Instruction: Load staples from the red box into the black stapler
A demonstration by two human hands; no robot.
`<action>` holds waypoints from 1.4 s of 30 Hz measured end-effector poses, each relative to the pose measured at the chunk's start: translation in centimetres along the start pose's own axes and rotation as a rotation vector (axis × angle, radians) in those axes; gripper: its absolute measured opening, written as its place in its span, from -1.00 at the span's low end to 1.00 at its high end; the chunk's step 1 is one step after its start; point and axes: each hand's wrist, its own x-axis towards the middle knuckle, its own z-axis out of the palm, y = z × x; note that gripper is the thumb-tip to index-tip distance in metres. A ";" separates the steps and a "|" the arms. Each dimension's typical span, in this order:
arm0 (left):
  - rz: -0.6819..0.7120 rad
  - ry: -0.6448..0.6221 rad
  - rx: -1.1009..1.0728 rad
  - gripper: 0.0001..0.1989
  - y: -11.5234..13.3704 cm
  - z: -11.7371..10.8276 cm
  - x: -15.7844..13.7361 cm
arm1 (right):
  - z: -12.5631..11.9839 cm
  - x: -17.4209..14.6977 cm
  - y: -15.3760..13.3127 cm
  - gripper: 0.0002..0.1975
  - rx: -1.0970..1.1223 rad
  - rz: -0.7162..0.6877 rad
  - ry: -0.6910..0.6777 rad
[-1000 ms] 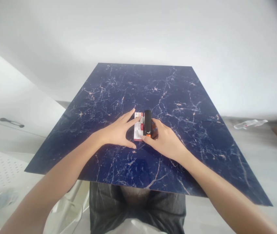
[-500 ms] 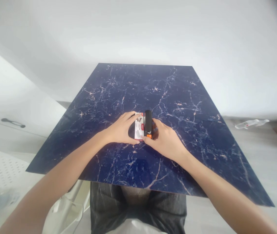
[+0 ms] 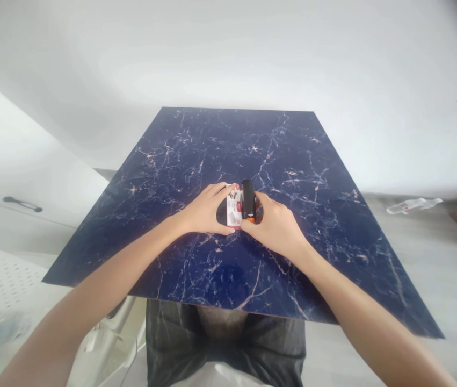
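Observation:
My left hand [image 3: 208, 209] is curved around a small white box [image 3: 233, 208] with red printing, its fingertips at the far end and its thumb at the near end. Right beside the box, on its right, is a black stapler [image 3: 248, 200] with an orange part at the near end. My right hand [image 3: 274, 221] grips this stapler, thumb at the near end and fingers along its right side. Both items are close together, long sides parallel, at the middle of the table. The fingers under and behind the stapler are partly hidden.
The dark blue marble-patterned table [image 3: 212, 145] stands against a white wall. A clear plastic wrapper [image 3: 413, 205] lies beyond its right edge. At the left are a cabinet door with a dark handle [image 3: 22, 204] and a white perforated surface [image 3: 2, 279].
Both hands have shifted slightly to the right and away from me, with the box and stapler moving along between them. The grips look the same.

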 end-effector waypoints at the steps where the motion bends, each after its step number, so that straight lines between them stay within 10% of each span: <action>1: -0.009 -0.004 0.002 0.21 0.0 0.1 0.3 | -0.2 0.1 0.1 -0.62 -0.009 0.006 0.000; 14: 0.078 -0.017 0.009 0.19 1.4 4.4 13.3 | -5.0 3.9 7.4 -0.66 -0.316 0.255 0.121; 25: 0.091 -0.096 -0.024 0.27 7.9 10.8 25.5 | -11.6 3.4 16.3 -0.52 -0.333 0.600 0.284; 30: 0.048 -0.146 -0.091 0.37 7.7 11.3 25.0 | -11.2 3.4 16.2 -0.39 -0.349 0.499 0.433; 34: 0.111 -0.059 -0.123 0.09 6.2 10.4 22.3 | -9.3 3.9 13.3 -0.43 -0.388 0.184 0.618; 42: 0.104 0.058 0.068 -0.33 2.3 2.9 11.2 | -1.8 3.4 6.3 -0.46 -0.183 -0.251 0.351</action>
